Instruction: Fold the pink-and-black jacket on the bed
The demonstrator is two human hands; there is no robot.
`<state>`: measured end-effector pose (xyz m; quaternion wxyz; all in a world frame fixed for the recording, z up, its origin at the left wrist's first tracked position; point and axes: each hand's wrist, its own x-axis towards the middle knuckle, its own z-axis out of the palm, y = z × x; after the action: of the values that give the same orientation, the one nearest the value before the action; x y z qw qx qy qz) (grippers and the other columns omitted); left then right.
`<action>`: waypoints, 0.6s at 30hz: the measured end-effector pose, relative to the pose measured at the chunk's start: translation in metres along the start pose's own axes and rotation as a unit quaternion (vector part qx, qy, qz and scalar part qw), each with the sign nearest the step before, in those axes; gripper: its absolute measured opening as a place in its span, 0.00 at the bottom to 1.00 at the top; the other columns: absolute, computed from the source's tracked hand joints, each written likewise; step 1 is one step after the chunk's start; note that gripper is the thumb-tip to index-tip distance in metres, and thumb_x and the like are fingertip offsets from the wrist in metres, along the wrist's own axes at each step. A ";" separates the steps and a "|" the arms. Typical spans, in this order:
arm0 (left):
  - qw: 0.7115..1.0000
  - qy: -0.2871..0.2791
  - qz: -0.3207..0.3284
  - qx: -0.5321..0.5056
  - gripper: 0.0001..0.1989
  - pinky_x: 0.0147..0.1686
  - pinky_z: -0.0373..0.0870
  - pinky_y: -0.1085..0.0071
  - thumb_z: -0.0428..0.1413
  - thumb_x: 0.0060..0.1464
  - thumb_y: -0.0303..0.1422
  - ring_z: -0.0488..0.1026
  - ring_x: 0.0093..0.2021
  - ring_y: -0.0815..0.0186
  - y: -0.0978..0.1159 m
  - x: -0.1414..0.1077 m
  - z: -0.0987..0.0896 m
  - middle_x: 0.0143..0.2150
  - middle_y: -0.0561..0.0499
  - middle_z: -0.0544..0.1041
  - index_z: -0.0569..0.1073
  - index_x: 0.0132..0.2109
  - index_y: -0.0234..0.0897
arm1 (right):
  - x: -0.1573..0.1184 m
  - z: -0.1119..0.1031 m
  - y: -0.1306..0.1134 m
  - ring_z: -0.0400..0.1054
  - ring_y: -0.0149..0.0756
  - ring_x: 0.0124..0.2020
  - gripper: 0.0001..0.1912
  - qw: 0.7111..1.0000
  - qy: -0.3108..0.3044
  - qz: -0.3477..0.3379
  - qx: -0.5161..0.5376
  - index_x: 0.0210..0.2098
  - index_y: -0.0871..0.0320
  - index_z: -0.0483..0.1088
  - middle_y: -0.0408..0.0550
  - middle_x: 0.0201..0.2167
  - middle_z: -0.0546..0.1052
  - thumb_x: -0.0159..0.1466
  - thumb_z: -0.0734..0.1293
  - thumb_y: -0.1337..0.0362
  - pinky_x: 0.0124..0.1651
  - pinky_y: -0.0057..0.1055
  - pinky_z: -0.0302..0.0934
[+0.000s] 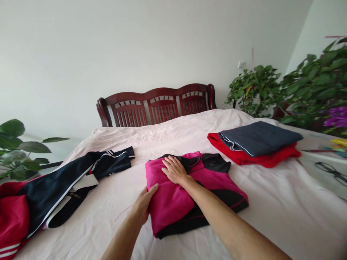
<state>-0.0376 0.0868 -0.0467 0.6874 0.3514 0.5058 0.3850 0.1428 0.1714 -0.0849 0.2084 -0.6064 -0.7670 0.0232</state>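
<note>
A pink and black jacket [173, 206] lies partly folded on the bed in front of me, with its collar at the far side and one pink part turned over the top. My right hand [175, 170] rests flat on this folded part, fingers stretched out. At the jacket's left edge is my left hand [143, 205], its thumb over the cloth and its other fingers mostly hidden along the side. To the left lies a dark navy jacket [62, 184] with white stripes, spread loosely over red clothing [13, 213].
Folded dark grey clothing [262, 139] sits on folded red clothing [271, 159] at the right. Black glasses [329, 171] lie on a surface at the far right. Leafy plants [255, 88] stand beyond the bed, whose pale pink sheet [119, 202] reaches a wooden headboard [162, 106].
</note>
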 end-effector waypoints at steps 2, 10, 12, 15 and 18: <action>0.999 0.008 -0.003 -0.039 0.16 0.33 0.78 0.67 0.62 0.53 0.30 0.81 0.33 0.60 -0.007 0.006 0.008 0.36 0.43 0.83 0.73 0.49 0.33 | 0.000 -0.002 0.000 0.43 0.42 0.72 0.30 1.000 -0.004 0.008 0.009 0.66 0.60 0.60 0.52 0.69 0.59 0.71 0.54 0.52 0.72 0.40 0.34; 0.997 0.052 0.027 -0.051 0.12 0.27 0.77 0.69 0.61 0.51 0.23 0.79 0.24 0.62 0.006 -0.012 -0.033 0.26 0.50 0.81 0.73 0.44 0.33 | -0.001 -0.017 -0.057 0.48 0.51 0.70 0.28 0.995 -0.022 0.078 0.050 0.62 0.66 0.64 0.62 0.67 0.61 0.69 0.56 0.56 0.69 0.49 0.45; 0.996 0.073 0.039 -0.031 0.16 0.30 0.79 0.66 0.62 0.51 0.24 0.80 0.27 0.60 0.016 -0.025 -0.059 0.29 0.48 0.83 0.73 0.48 0.33 | -0.006 -0.012 -0.087 0.49 0.51 0.70 0.28 0.994 -0.021 0.079 0.072 0.63 0.64 0.63 0.61 0.67 0.61 0.70 0.56 0.54 0.67 0.51 0.48; 0.993 0.109 0.045 0.019 0.22 0.39 0.81 0.62 0.64 0.50 0.25 0.82 0.36 0.56 0.027 -0.048 -0.102 0.38 0.44 0.84 0.73 0.54 0.34 | -0.020 0.005 -0.130 0.44 0.53 0.71 0.32 0.988 -0.013 0.079 0.132 0.67 0.64 0.57 0.62 0.70 0.56 0.70 0.54 0.51 0.69 0.54 0.44; 0.984 0.148 0.045 0.084 0.17 0.47 0.78 0.62 0.64 0.52 0.30 0.81 0.44 0.57 0.028 -0.067 -0.135 0.40 0.49 0.85 0.76 0.50 0.38 | -0.035 0.024 -0.160 0.37 0.54 0.73 0.35 0.982 -0.018 0.076 0.172 0.69 0.68 0.53 0.63 0.72 0.48 0.69 0.56 0.52 0.71 0.55 0.35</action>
<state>-0.1856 0.0531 -0.0261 0.5549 0.3693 0.6161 0.4197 -0.0063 0.1020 -0.0707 0.2936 -0.6172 -0.7070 0.1817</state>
